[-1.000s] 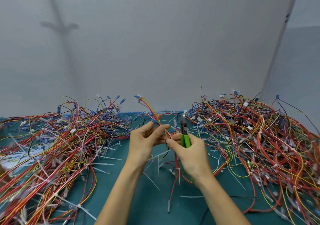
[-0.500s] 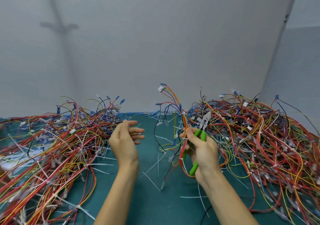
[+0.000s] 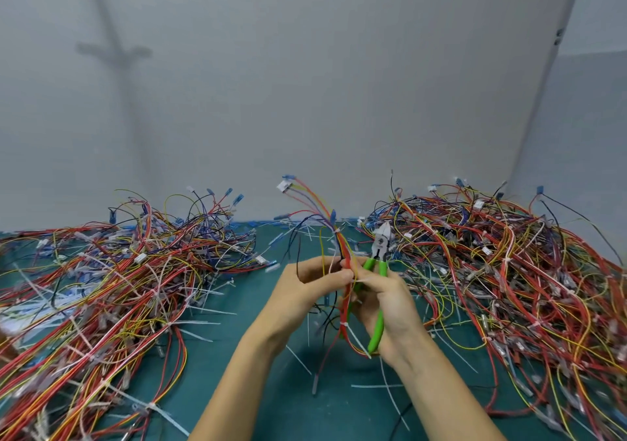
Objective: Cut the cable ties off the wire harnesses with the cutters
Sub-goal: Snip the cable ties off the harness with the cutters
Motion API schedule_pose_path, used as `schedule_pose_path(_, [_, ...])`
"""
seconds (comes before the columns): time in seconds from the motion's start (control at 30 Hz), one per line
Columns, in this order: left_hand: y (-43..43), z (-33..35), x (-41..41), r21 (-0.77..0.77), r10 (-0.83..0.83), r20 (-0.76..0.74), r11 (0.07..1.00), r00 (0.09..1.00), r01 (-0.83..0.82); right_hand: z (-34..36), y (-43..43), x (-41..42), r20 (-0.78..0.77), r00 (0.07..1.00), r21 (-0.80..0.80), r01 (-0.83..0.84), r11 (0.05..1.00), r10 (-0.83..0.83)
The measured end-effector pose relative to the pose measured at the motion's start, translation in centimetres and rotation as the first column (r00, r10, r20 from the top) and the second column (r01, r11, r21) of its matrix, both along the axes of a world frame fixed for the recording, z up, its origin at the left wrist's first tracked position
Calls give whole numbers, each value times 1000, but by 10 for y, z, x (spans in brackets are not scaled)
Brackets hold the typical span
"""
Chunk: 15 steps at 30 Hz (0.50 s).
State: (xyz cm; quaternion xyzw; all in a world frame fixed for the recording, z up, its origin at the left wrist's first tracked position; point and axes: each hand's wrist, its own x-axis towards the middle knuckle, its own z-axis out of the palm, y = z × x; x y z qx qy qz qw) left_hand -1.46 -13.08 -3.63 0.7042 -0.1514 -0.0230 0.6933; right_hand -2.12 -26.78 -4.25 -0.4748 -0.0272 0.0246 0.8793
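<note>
Left hand [image 3: 302, 288] has come in from the left, where it hung open and apart half a second ago; it now meets the right hand [image 3: 390, 301] at the middle of the teal work mat [image 3: 271, 389].

- Left hand: fingers curled in, pinching the upright wire harness [image 3: 341, 237] of red, yellow and purple leads just beside the right thumb.
- Right hand: green-handled steel cutters [image 3: 379, 250] still gripped against the palm, head pointing up and away, clear of the wires. Thumb and forefinger also nip the same harness. Whether the blades are parted, cannot tell.
- Harness stands above the mat between both hands. Blue and white connectors fan out at the top; loose ends trail down to the mat.
- White plastic cable tie [image 3: 345, 324] still round the harness, below the hands, tail slanting down to the right.
- Tangled heap of red and yellow harnesses [image 3: 118, 271] to the left; a second, larger heap [image 3: 509, 271] to the right.
- Loose white tie strips [image 3: 203, 322] scattered on the mat.
- Plain grey wall [image 3: 305, 84] behind.
</note>
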Motion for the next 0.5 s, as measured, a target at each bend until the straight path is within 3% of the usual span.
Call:
schedule_pose_path(0.07, [3, -5, -2, -63, 21, 15, 998, 1000, -20, 0, 1, -1, -7, 1000, -30, 13, 999, -13])
schedule_pose_path(0.3, [-1, -9, 2, -62, 103, -17, 993, 995, -104, -4, 6, 0, 6, 980, -241, 194, 951, -199])
schedule_pose_path(0.5, [-3, -5, 5, -267, 168, -85, 946, 982, -185, -2, 6, -2, 108, 972, -278, 232, 932, -210])
